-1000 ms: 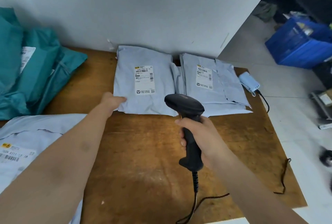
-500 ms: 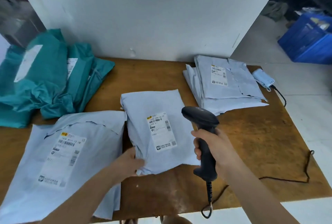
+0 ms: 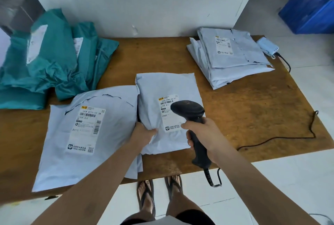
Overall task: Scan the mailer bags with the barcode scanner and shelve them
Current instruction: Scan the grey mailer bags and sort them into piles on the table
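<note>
- Our left hand (image 3: 144,132) pinches the near-left edge of a grey mailer bag (image 3: 162,87), thumb on top and the plastic bunched under it
- Our right hand (image 3: 202,134) is wrapped round the handle of the black barcode scanner (image 3: 188,111), with its head pointing away from us and down
- The bag lies flat on the wooden table (image 3: 253,112), straight ahead of both hands, its long axis running away from us with a slight lean
- The bag's white label (image 3: 169,114) faces up, and the scanner head hangs over its right side and hides part of it
- The top barcode sits at the label's far end, just left of the head, so we judge the right hand needs only a small tilt to aim there
- A larger grey bag (image 3: 86,134) lies just left, its edge touching or tucked under ours; we cannot tell which
- A stack of grey bags (image 3: 233,58) sits at the far right, well apart, and teal bags (image 3: 50,65) are heaped at the far left
- The scanner's cable (image 3: 289,136) trails across the right of the table
- No shelf is in view, so we judge shelving comes after this scan
</note>
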Action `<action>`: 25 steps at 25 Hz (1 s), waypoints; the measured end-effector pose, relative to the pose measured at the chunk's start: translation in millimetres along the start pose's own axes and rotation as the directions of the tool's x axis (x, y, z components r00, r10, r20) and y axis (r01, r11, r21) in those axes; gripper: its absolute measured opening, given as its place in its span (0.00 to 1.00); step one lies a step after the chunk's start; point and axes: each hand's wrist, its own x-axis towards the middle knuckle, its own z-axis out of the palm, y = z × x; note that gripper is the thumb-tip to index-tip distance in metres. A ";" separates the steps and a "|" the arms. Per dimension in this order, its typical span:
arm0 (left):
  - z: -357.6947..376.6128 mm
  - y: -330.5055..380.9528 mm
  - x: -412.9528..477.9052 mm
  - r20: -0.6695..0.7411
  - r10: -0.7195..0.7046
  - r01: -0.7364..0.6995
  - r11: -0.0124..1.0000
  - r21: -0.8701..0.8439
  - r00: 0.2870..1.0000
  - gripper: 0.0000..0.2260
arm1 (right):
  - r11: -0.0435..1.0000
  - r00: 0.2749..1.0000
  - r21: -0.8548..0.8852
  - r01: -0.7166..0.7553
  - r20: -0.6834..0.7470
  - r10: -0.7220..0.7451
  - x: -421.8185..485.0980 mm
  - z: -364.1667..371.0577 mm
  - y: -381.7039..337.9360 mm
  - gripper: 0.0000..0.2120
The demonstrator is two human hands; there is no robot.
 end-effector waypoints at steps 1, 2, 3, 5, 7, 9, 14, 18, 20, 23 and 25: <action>-0.5 0.6 -1.3 0.001 0.004 -0.004 1.000 -0.007 1.000 0.16 | 1.000 1.000 -0.019 0.001 0.007 -0.001 1.5 2.1 -1.0 0.03; -0.6 0.7 -2.9 0.003 0.013 -0.013 1.000 -0.015 1.000 0.12 | 0.999 1.000 -0.038 -0.002 0.012 0.002 2.8 3.8 -1.6 0.03; -0.6 1.6 -6.1 0.008 0.032 -0.032 0.999 -0.012 0.999 0.14 | 0.998 1.000 -0.055 -0.006 0.016 0.006 4.5 5.7 -2.1 0.03; -0.5 0.7 -8.7 0.022 0.020 -0.021 1.000 0.012 1.000 0.21 | 0.997 1.000 -0.078 -0.017 0.021 0.018 7.5 7.7 -2.3 0.03; -0.8 -0.2 -7.5 0.034 -0.035 0.036 0.999 -0.020 0.999 0.20 | 0.996 0.999 -0.081 -0.034 0.022 0.036 9.2 8.0 -3.1 0.03; -0.6 -5.6 -4.3 0.025 -0.022 0.022 1.000 -0.006 0.999 0.15 | 0.997 0.999 -0.061 -0.043 0.025 0.045 9.2 7.3 -3.5 0.05; 1.0 -9.0 0.7 0.013 0.018 -0.018 0.998 -0.054 1.000 0.14 | 0.998 0.998 -0.044 -0.042 0.036 0.043 7.8 5.8 -4.6 0.04; 2.5 11.5 -7.6 -0.034 0.003 -0.012 0.968 -0.250 0.999 0.11 | 0.994 0.999 -0.107 0.020 0.043 -0.015 1.5 3.6 -3.3 0.03; 1.2 25.6 -20.1 0.008 0.181 -0.169 0.933 -0.318 0.983 0.02 | 0.989 0.996 -0.126 0.080 0.046 -0.075 -2.8 -0.9 -10.1 0.04; -25.2 47.1 -44.1 -0.037 0.370 -0.354 0.850 -0.390 0.928 0.10 | 0.979 0.984 -0.113 0.170 0.074 -0.162 -10.1 -8.9 -32.8 0.10; -63.7 50.3 -56.1 -0.115 0.421 -0.427 0.796 -0.428 0.900 0.11 | 0.964 0.964 -0.115 0.239 0.143 -0.222 -17.6 -9.3 -48.6 0.13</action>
